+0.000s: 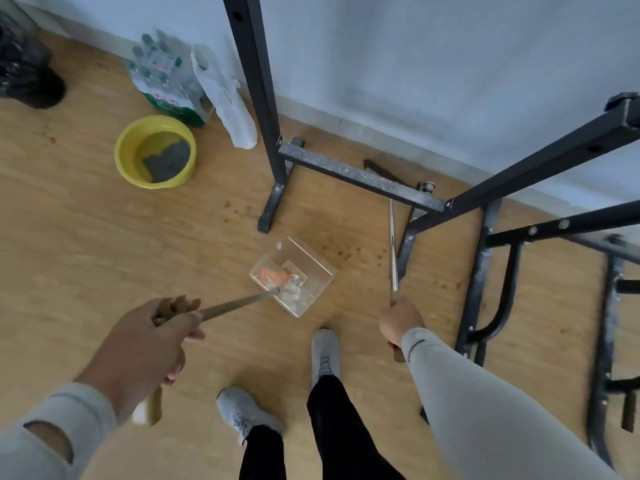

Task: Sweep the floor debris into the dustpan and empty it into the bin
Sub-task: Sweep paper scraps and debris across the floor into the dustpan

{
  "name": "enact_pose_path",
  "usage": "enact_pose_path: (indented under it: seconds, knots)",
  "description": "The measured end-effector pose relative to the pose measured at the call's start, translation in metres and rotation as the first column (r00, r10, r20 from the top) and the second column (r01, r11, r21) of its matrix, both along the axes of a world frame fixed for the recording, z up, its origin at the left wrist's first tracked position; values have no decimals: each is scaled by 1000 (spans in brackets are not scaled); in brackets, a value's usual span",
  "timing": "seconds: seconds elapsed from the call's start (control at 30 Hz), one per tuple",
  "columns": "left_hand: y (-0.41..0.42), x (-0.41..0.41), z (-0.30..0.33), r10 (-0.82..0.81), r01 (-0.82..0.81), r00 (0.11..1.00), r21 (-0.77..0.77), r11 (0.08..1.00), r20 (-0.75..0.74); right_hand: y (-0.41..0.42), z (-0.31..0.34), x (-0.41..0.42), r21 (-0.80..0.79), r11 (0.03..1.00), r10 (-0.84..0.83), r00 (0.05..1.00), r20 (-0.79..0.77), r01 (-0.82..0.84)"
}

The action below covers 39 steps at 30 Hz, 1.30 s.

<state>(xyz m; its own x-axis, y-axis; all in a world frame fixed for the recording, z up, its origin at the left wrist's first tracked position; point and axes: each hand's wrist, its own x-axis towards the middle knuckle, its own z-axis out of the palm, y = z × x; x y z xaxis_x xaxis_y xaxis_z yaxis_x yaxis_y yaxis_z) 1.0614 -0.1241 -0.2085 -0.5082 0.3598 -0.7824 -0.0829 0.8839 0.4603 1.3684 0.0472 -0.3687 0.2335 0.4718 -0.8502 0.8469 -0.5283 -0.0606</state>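
A clear plastic dustpan [304, 271] sits on the wooden floor ahead of my feet, holding orange and white scraps [282, 282]. My left hand [149, 344] grips the brown grip end of the dustpan's long metal handle [239, 303]. My right hand [400, 323] grips the broom handle [392, 247], a thin metal rod running away from me toward the black frame; the broom head is hidden behind the frame's bar. Small brown and reddish crumbs [349, 252] lie scattered on the floor just beyond the dustpan. A black bin bag [24, 71] stands at the far left.
A black metal frame [360, 174] with several legs and bars stands at the right against the white wall. A yellow basin [154, 150] with a grey cloth, a pack of bottles [162, 77] and a white plastic bag [228, 98] sit near the wall. My grey shoes [325, 351] are below.
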Motion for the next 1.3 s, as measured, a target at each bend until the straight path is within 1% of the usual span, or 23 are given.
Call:
enact_pose_path:
  seconds: [0.07, 0.17, 0.27, 0.33, 0.43, 0.47, 0.53, 0.63, 0.67, 0.77, 0.83, 0.93, 1.0, 1.07, 1.1, 1.2, 1.3]
  knots:
    - [1, 5, 5, 5, -5, 1000, -9, 1000, -7, -23, 18, 12, -38, 999, 31, 999, -14, -31]
    - [3, 10, 16, -31, 31, 999, -38, 999, -8, -62, 53, 34, -145, 989, 27, 998, -65, -36]
    - [0, 10, 24, -70, 72, 997, -68, 995, 20, -90, 87, 57, -225, 973, 32, 998, -54, -43]
    - [-2, 11, 27, -81, 82, 997, -65, 994, 14, -90, 110, 76, -193, 979, 48, 994, -95, -66]
    - [-3, 8, 28, -94, 94, 996, -57, 994, 1, -73, 146, 96, -134, 991, -49, 988, -148, 29]
    - [-4, 6, 27, -101, 101, 995, -61, 993, 6, -64, 154, 96, -104, 994, -58, 986, -158, 42]
    - [-6, 2, 24, -112, 113, 994, -72, 991, 10, -41, 148, 89, -25, 999, -30, 987, -157, 27]
    - [-8, -1, 20, -106, 107, 994, -81, 991, 13, 0, 100, 62, 46, 999, 19, 994, -107, -14]
    - [-9, -2, 19, -104, 105, 994, -86, 991, 20, 11, 86, 49, 35, 999, 26, 996, -83, -23]
    - [-11, 0, 15, -107, 107, 994, -96, 990, 11, 8, 63, 20, -77, 982, 164, 982, -88, -171]
    - [-12, 4, 16, -94, 93, 996, -92, 991, 1, -20, 76, 17, -177, 949, 246, 963, -108, -263]
    - [-12, 7, 21, -83, 84, 996, -95, 992, 14, -60, 105, 46, -257, 924, 271, 959, -81, -283]
    - [-14, 6, 25, -74, 77, 997, -98, 992, 31, -67, 127, 69, -301, 900, 299, 949, -103, -316]
    - [-17, 6, 29, -67, 70, 997, -93, 993, 35, -62, 148, 91, -274, 905, 300, 945, -127, -324]
    - [-18, 6, 30, -65, 68, 997, -89, 994, 32, -57, 159, 100, -247, 920, 273, 950, -150, -304]
    - [-22, 5, 35, -44, 45, 999, -69, 997, 25, -49, 183, 108, -119, 974, 171, 973, -154, -190]
    - [-30, 1, 38, -22, 26, 999, -90, 996, 40, -33, 163, 80, -17, 989, 145, 982, -119, -148]
